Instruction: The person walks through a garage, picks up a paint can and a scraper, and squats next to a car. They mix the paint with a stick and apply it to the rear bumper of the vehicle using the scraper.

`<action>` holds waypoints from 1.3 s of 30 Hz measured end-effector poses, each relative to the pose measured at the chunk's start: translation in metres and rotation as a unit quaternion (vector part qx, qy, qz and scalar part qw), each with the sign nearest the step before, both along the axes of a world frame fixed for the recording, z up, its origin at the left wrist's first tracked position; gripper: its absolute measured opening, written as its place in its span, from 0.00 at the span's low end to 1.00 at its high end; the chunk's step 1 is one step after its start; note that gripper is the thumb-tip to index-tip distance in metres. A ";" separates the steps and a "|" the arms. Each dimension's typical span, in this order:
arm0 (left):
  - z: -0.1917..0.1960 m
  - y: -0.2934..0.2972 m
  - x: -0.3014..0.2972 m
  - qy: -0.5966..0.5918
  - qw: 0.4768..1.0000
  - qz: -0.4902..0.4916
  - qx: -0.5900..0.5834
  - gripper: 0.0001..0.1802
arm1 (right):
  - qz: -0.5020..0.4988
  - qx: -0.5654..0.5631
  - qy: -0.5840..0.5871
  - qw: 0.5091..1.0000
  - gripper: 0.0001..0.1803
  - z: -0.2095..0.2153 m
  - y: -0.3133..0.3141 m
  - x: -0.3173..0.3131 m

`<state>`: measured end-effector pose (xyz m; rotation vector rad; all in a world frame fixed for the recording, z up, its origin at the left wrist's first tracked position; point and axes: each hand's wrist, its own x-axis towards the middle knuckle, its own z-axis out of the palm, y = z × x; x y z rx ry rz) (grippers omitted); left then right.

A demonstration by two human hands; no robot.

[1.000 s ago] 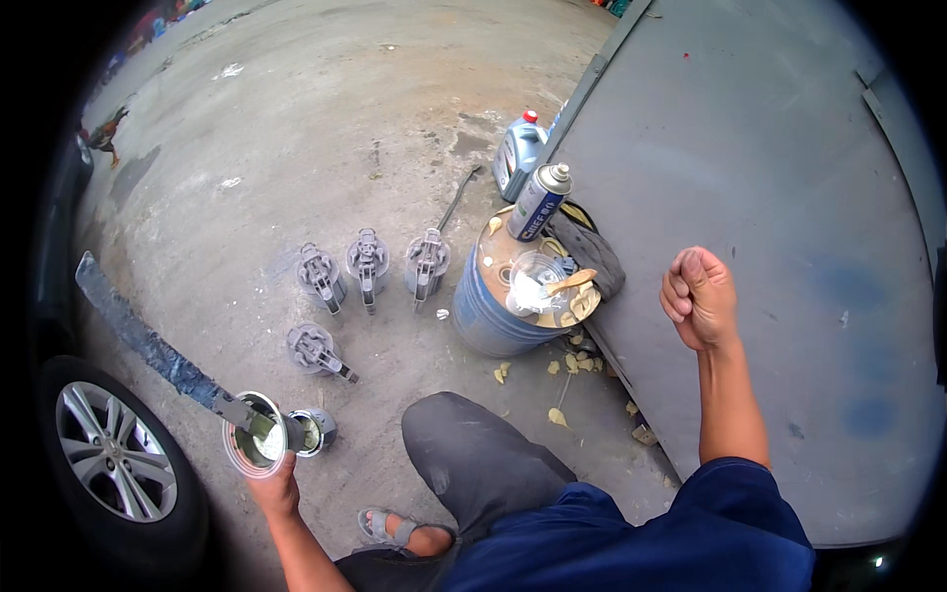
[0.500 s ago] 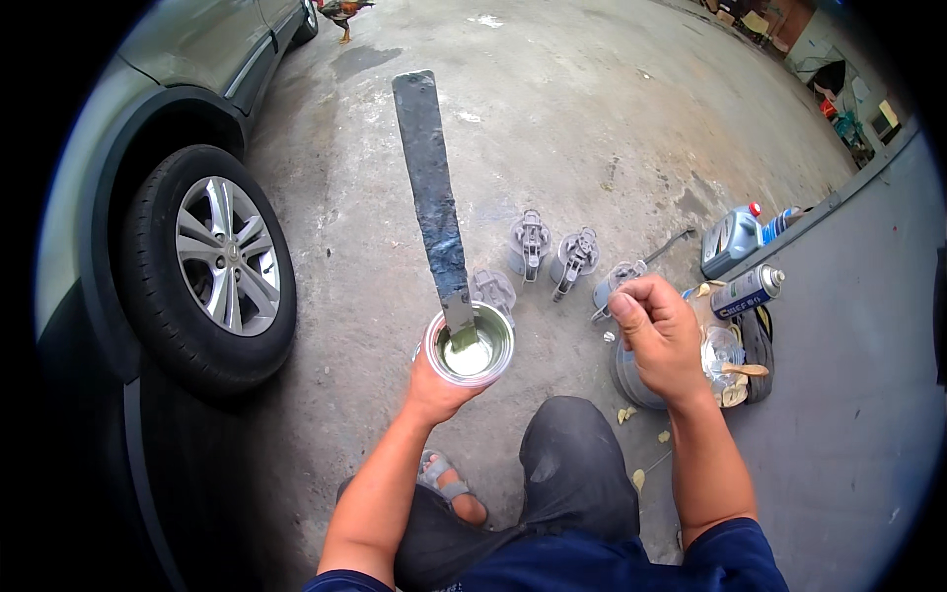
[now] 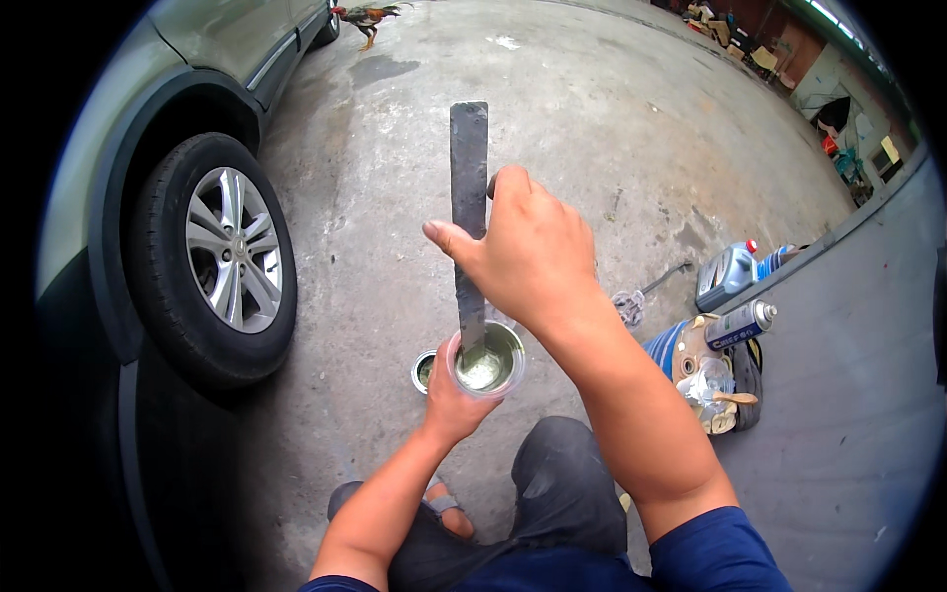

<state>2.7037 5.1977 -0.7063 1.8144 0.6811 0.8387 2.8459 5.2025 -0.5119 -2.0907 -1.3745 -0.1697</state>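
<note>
My left hand (image 3: 460, 407) is wrapped round a clear plastic cup (image 3: 505, 357) that has a greenish liquid at its bottom. A long flat dark metal strip (image 3: 470, 148), worn and bare near its lower end, stands upright in the cup with its tip inside. My right hand (image 3: 538, 242) is at the strip's middle, thumb stretched across it to the left and forefinger bent on its right side. These two are apart; the other fingers are partly hidden. Just left of the cup, a small open can (image 3: 424, 372) with dark green contents is on the ground.
A car wheel (image 3: 232, 252) stands on the left, a grey panel (image 3: 838, 395) on the right. Near the panel are a grey jug (image 3: 728, 276), a spray can (image 3: 740, 324) and a wooden-handled brush (image 3: 735, 398). Farther off, a rooster (image 3: 368, 22) walks on the concrete.
My right hand has moved left from beside the panel to the metal strip. The cup has shifted slightly right, and the strip has gone from leaning left to nearly upright.
</note>
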 end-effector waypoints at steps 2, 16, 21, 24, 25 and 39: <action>-0.002 0.002 -0.001 0.016 0.998 0.022 0.050 0.44 | 0.002 0.004 0.025 1.000 0.21 0.000 0.003 -0.001; -0.004 0.018 -0.009 0.010 0.997 0.057 0.054 0.43 | 0.194 0.129 0.221 0.947 0.08 -0.019 -0.066 0.015; -0.001 0.022 -0.006 0.000 0.997 0.052 0.049 0.41 | 0.165 0.170 0.255 0.937 0.09 -0.007 -0.074 0.016; 0.000 0.024 -0.009 -0.010 0.999 0.039 0.014 0.42 | 0.246 0.095 0.156 0.952 0.08 -0.003 -0.084 0.002; -0.001 0.026 -0.011 -0.008 0.999 0.030 0.005 0.42 | 0.249 0.113 0.180 0.945 0.08 -0.008 -0.091 0.008; 0.003 0.036 -0.025 0.068 0.991 -0.108 -0.047 0.48 | 0.206 0.193 0.363 0.888 0.06 -0.011 -0.114 0.042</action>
